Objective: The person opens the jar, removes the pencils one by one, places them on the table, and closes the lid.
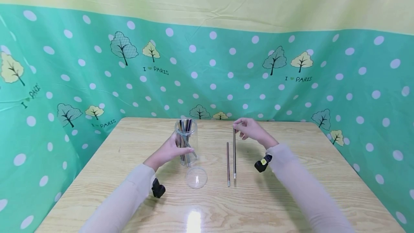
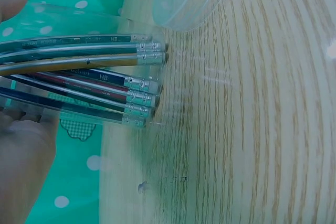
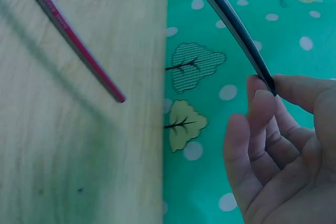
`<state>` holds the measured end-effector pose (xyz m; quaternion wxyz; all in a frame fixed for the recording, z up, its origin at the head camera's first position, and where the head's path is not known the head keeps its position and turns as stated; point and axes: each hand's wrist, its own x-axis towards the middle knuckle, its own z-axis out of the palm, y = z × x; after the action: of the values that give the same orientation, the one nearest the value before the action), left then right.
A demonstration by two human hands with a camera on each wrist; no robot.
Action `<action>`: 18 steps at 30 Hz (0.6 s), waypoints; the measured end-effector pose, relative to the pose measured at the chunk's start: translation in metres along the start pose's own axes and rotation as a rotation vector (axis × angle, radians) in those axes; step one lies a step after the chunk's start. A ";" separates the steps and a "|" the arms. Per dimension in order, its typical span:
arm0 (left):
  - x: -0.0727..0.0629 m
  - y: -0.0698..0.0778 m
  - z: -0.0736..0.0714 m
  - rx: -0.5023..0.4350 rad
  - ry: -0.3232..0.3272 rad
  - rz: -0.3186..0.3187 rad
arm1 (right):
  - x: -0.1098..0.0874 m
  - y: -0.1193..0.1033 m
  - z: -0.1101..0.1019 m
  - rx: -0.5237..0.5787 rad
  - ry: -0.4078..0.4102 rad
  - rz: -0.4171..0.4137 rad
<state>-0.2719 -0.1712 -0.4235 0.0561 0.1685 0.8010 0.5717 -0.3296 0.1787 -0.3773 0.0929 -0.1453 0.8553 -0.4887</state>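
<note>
My left hand (image 1: 173, 147) grips a clear plastic jar (image 1: 193, 140) around its side. Several pencils (image 2: 105, 77) lean inside the jar, their eraser ends at its bottom. My right hand (image 1: 253, 131) pinches the far end of a dark pencil (image 1: 234, 154) between thumb and fingertips; in the right wrist view this pencil (image 3: 231, 19) slants up from the fingers (image 3: 261, 106). Left of it, a dark red pencil (image 1: 228, 164) lies on the table, its eraser end toward me. A clear round lid (image 1: 196, 177) rests on the table just in front of the jar.
The wood-grain table (image 1: 258, 204) reaches back to a green dotted cloth (image 1: 213, 78) hanging behind and at both sides. A black wrist camera (image 1: 157, 188) is strapped to the left wrist, and another camera (image 1: 262, 164) to the right.
</note>
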 end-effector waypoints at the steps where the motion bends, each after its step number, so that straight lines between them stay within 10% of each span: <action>1: 0.000 0.000 0.000 0.001 0.000 -0.002 | 0.001 0.004 0.002 0.009 -0.014 0.013; 18: -0.001 0.001 0.000 -0.011 0.002 -0.013 | 0.010 0.048 0.029 0.071 -0.061 0.151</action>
<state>-0.2708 -0.1713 -0.4224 0.0598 0.1624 0.7991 0.5758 -0.3374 0.1748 -0.4335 0.1608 -0.0919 0.8427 -0.5055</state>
